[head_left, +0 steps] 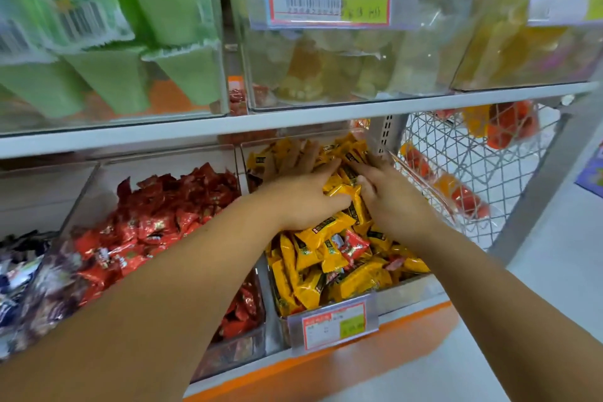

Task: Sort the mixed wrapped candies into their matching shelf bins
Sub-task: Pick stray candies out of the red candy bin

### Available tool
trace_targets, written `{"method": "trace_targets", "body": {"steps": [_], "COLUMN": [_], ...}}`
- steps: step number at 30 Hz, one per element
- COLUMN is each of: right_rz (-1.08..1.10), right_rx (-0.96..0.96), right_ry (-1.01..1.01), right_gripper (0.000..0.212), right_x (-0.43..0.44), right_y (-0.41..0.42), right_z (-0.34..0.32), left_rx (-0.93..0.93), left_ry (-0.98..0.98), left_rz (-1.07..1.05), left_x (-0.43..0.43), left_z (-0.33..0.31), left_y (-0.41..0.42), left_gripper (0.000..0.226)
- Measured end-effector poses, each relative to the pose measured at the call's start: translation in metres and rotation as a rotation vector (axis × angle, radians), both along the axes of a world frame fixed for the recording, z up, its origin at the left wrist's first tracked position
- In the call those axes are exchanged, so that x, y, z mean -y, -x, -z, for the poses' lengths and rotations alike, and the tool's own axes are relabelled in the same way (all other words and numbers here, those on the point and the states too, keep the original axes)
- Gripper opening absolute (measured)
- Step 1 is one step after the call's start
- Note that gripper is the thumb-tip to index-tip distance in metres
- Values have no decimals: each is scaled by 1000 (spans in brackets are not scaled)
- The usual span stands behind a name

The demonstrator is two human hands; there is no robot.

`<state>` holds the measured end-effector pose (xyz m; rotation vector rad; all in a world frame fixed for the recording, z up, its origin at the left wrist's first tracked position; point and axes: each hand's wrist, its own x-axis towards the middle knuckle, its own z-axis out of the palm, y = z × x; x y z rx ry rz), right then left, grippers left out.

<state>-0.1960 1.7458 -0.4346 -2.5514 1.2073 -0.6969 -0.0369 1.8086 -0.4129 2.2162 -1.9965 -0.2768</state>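
I see yellow candies (313, 268) with dark labels, one red-wrapped candy (354, 246) among them, a bin of red candies (156, 219), pale green packets (156, 10) above, and the shelf's orange edge (326, 365).

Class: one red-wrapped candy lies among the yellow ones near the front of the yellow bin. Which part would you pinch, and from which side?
Pinch the red candy across its middle, coming straight down from above. It lies on top of the yellow candies, which crowd its edges, and the bin is open on top.

A wire basket (456, 157) holds red and orange packets (509, 129).
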Motion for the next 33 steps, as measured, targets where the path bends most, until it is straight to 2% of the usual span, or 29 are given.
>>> {"method": "trace_targets", "body": {"steps": [3,5,9,13,15,20,22,25,26,28,29,31,33], "right_rz": [5,22,-22,-284,-422,-692,-696,-668,-662,-649,-642,-610,-583], "right_rx": [63,96,201,212,127,-229,-383,-560,-606,-682,-715,-749,-699], "right_ry": [-61,-50,29,9,-25,-152,-222,-315,-332,-359,-351,-298,-234], "right_gripper": [36,32,29,26,27,34,44,74,82,92,95,97,93], "right_x": [-10,-20,-53,-98,-121,-160,-164,-168,-169,-171,-172,-176,-180], "right_y": [9,14,6,-28,-50,-105,-124,-152,-160,-175,-180,-188,-192], "right_z": [-15,-26,-44,-50,-49,-25,-10,8,13,19,21,28,35], "left_rx": [-193,-238,-155,-24,-7,-147,-297,-611,-659,-665,-648,-623,-638], "left_ry": [27,118,200,101,96,243,242,254,244,217,220,224,202], "left_rz": [15,16,-55,-134,-214,-428,-462,-484,-479,-461,-449,-441,-447], "left_x": [-15,-34,-101,-193,-227,-278,-287,-292,-292,-290,-288,-286,-284], "left_z": [-19,-31,-46,-42,-31,0,11,24,26,30,30,31,31], "left_y": [-2,-14,-50,-82,-97,-122,-130,-132,-130,-127,-125,-124,-125], "left_gripper": [67,61,55,62,66,72,76,84,80,62,60,67,69]}}
